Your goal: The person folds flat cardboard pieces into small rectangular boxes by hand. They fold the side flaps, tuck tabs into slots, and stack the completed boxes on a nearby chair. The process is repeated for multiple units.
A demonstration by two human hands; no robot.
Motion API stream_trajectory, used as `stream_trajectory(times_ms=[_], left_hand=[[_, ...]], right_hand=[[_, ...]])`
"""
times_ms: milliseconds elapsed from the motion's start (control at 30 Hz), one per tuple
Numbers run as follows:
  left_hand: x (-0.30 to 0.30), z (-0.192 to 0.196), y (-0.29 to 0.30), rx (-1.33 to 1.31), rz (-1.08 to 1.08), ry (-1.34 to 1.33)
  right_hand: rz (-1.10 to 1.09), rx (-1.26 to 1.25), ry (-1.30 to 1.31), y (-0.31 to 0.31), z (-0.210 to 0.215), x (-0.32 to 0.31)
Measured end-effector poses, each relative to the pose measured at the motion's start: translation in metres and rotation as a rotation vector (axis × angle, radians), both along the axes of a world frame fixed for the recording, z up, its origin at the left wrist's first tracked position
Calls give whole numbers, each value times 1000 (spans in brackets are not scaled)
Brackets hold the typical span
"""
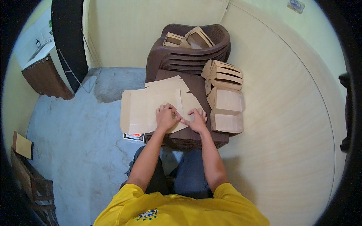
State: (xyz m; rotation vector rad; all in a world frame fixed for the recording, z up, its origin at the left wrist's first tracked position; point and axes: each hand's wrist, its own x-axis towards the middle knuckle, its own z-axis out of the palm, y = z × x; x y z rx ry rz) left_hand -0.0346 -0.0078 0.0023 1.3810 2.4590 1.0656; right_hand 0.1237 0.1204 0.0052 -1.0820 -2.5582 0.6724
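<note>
A flat, creased brown cardboard box blank [143, 105] lies across a dark brown plastic chair seat, its left end overhanging the side. A pale narrow strip [178, 101] runs over the cardboard down to my fingers. My left hand [167, 116] rests on the blank, thumb and forefinger drawn together in a pinch near the strip's lower end; what lies between them is too small to make out. Just to the right, my right hand [196, 119] has its fingers spread on the cardboard, with the thumb stretched toward my left fingertips.
Stacked brown chairs [162, 62] carry folded cardboard boxes [198, 39] at the back. More open boxes [227, 109] line the right side by the wall. A small container [132, 137] with papers sits below the blank's left corner. Wooden furniture [41, 188] stands lower left.
</note>
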Motion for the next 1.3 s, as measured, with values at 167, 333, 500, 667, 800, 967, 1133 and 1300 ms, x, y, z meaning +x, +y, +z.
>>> stream_trajectory(times_ms=[167,333,500,667,800,967,1133,1300], left_hand=[[1,1,0,28,20,-4],[1,-1,0,20,-4,-4],[0,-6,-1,36,-23,27],[-5,-16,2,20,-24,70],[-7,-23,7,66,-4,-11],[-4,-12,1,16,-35,33],[2,1,-4,5,-34,29],[-1,-9,-1,46,-43,32]], right_hand=[[-18,-45,-47,1,-2,-2],[-35,-20,-29,0,-3,-5],[-19,-61,-88,5,-4,-3],[11,-105,-86,11,-8,2],[-1,-109,-32,11,-9,3],[-5,-101,-36,9,-5,4],[6,-108,-3,7,-3,4],[44,-143,85,12,-10,11]])
